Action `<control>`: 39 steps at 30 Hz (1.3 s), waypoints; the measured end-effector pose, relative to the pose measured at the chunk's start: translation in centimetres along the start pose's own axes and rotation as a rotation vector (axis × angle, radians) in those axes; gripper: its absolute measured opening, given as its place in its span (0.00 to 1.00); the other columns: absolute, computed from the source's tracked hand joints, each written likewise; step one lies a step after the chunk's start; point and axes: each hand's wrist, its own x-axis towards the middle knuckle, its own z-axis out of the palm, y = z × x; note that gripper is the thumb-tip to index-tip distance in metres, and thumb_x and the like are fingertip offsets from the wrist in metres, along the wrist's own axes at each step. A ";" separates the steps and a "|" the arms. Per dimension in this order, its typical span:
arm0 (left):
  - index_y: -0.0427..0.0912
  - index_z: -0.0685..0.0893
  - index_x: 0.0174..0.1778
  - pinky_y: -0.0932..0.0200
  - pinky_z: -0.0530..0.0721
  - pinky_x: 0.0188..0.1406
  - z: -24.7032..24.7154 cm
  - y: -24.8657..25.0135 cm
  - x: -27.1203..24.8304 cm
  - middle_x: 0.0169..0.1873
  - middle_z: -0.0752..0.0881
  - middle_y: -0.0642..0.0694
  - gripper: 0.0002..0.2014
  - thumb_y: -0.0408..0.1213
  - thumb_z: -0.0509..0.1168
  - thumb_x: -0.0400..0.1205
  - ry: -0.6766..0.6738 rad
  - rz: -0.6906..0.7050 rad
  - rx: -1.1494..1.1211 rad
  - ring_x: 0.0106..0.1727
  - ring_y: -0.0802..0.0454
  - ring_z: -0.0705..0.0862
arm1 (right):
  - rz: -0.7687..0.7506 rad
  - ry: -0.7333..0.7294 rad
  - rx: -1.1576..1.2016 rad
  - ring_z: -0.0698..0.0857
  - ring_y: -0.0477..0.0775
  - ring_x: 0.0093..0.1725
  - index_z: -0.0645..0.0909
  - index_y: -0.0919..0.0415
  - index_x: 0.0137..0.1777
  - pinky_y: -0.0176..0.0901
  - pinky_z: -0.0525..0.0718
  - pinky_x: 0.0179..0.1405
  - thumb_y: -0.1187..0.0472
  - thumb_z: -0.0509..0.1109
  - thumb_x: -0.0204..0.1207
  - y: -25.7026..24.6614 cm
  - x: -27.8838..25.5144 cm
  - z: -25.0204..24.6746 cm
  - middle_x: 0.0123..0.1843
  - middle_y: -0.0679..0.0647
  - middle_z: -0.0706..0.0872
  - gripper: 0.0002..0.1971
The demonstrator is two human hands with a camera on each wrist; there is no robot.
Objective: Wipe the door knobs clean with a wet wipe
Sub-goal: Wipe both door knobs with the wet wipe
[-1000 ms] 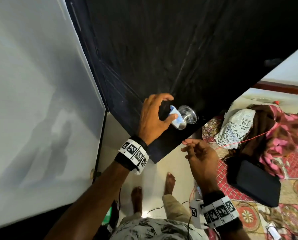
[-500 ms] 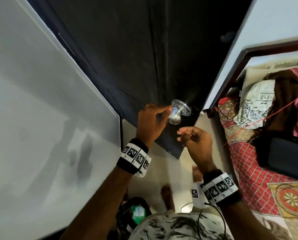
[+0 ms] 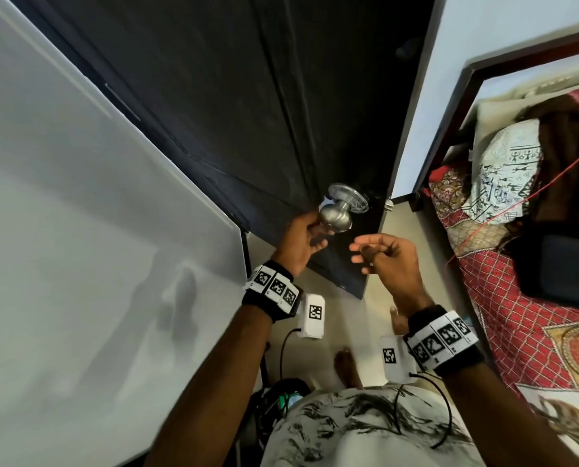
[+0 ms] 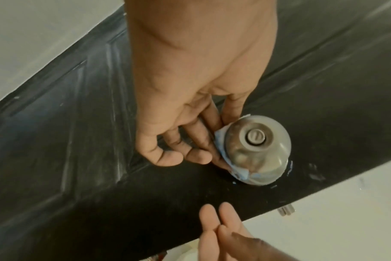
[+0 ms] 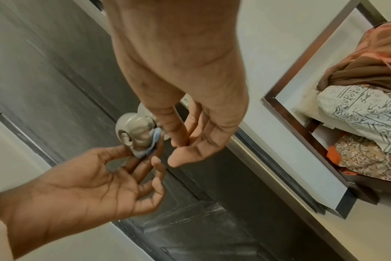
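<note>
Your left hand (image 4: 185, 98): fingertips (image 4: 212, 155) press blue wipe (image 4: 221, 151) against underside of knob (image 4: 257, 148), fingers curled, thumb behind knob.

Wipe bunched small between fingers and knob; likely to slip out and drop if your pressure eases.

Knob face with lock button uncovered; risk you skip it.

Door (image 3: 214, 96) ajar; hard push could swing it.

Your right hand (image 5: 196, 113): just right of knob, loosely curled, holds nothing, touches nothing.
</note>
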 end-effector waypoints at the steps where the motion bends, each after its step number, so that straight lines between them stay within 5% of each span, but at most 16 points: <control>1: 0.46 0.87 0.47 0.57 0.76 0.43 0.0 -0.2 0.0 0.34 0.91 0.51 0.13 0.41 0.59 0.89 -0.015 -0.056 -0.060 0.40 0.55 0.84 | -0.001 0.002 -0.002 0.92 0.52 0.40 0.90 0.65 0.55 0.39 0.87 0.34 0.72 0.68 0.86 0.0 0.0 -0.2 0.48 0.56 0.96 0.09; 10: 0.37 0.92 0.50 0.60 0.71 0.38 0.8 -1.7 -1.2 0.49 0.94 0.42 0.17 0.38 0.57 0.86 -0.170 -0.276 -0.346 0.37 0.52 0.78 | -0.042 0.046 -0.037 0.90 0.47 0.45 0.91 0.57 0.56 0.48 0.87 0.44 0.62 0.68 0.88 -0.4 0.3 -0.6 0.49 0.53 0.96 0.09; 14: 0.37 0.96 0.47 0.62 0.71 0.38 0.7 -2.4 -2.0 0.49 0.94 0.44 0.15 0.37 0.64 0.76 -0.205 -0.302 -0.331 0.35 0.54 0.79 | 0.011 -0.053 0.077 0.92 0.46 0.45 0.91 0.60 0.53 0.41 0.89 0.47 0.55 0.63 0.91 -2.3 -0.2 0.5 0.46 0.54 0.95 0.16; 17: 0.39 0.96 0.44 0.64 0.73 0.36 0.6 -2.5 -2.2 0.44 0.94 0.46 0.17 0.37 0.61 0.84 -0.150 -0.290 -0.292 0.32 0.55 0.81 | 0.091 -0.118 0.221 0.92 0.46 0.39 0.88 0.69 0.57 0.34 0.90 0.40 0.58 0.59 0.93 -3.3 -0.5 1.4 0.42 0.56 0.93 0.18; 21: 0.40 0.88 0.50 0.66 0.76 0.31 0.8 -2.2 -2.0 0.39 0.93 0.48 0.14 0.38 0.58 0.90 -0.062 -0.272 -0.219 0.33 0.57 0.80 | 0.128 -0.144 0.297 0.91 0.53 0.51 0.83 0.70 0.71 0.40 0.91 0.51 0.64 0.57 0.92 -3.0 -0.6 1.5 0.58 0.65 0.92 0.18; 24: 0.43 0.87 0.50 0.66 0.73 0.32 0.8 -2.3 -1.9 0.37 0.93 0.51 0.13 0.42 0.58 0.91 -0.010 -0.268 -0.147 0.33 0.59 0.79 | 0.124 -0.144 0.305 0.92 0.48 0.51 0.82 0.68 0.73 0.36 0.91 0.49 0.66 0.58 0.91 -2.4 -0.8 1.5 0.61 0.62 0.91 0.17; 29: 0.48 0.85 0.41 0.64 0.66 0.35 1.1 -2.5 -2.2 0.33 0.88 0.56 0.12 0.47 0.66 0.88 0.106 -0.277 -0.021 0.31 0.60 0.70 | 0.052 -0.157 0.253 0.93 0.44 0.56 0.83 0.64 0.73 0.33 0.88 0.49 0.66 0.60 0.91 -1.9 -1.2 1.6 0.63 0.58 0.92 0.17; 37: 0.47 0.81 0.35 0.64 0.68 0.32 1.7 -2.5 -1.9 0.28 0.74 0.52 0.15 0.49 0.74 0.82 0.187 -0.310 -0.005 0.29 0.58 0.69 | 0.150 -0.211 0.597 0.87 0.65 0.68 0.77 0.70 0.78 0.50 0.89 0.68 0.67 0.63 0.89 -1.6 -0.5 1.8 0.70 0.71 0.87 0.19; 39: 0.47 0.81 0.35 0.64 0.70 0.33 1.6 -2.4 -2.0 0.29 0.75 0.51 0.14 0.48 0.74 0.82 0.187 -0.298 -0.019 0.29 0.58 0.70 | 0.141 -0.226 0.644 0.89 0.63 0.66 0.77 0.70 0.78 0.47 0.89 0.67 0.70 0.63 0.88 -1.8 -0.5 2.2 0.70 0.71 0.87 0.19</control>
